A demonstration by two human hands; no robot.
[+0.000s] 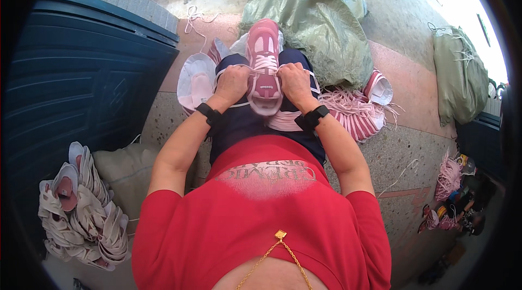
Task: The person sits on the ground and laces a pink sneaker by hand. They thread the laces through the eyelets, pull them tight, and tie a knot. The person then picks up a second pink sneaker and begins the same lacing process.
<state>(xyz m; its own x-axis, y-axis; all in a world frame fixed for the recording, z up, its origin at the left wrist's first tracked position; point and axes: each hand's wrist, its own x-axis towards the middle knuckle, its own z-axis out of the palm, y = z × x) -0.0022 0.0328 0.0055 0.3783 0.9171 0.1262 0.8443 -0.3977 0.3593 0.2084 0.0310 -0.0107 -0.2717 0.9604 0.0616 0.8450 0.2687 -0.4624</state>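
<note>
A pink shoe upper (265, 90) with white panels lies between my knees, its toe pointing away from me. A white shoelace (266, 63) crosses its front in several rows. My left hand (232, 84) is closed at the upper's left side, pinching one end of the lace. On the opposite side my right hand (295, 83) is curled shut on the other lace end. Both lace ends look pulled outward from the upper. The fingertips are partly hidden by the backs of my hands.
By my left knee sits a loose white-lined upper (196, 80). Stacked pink uppers (356, 118) lie right of my legs, beside a large green sack (310, 12). Pale uppers (81, 203) are heaped at the lower left near a dark blue door (81, 72). Another sack (459, 75) stands far right.
</note>
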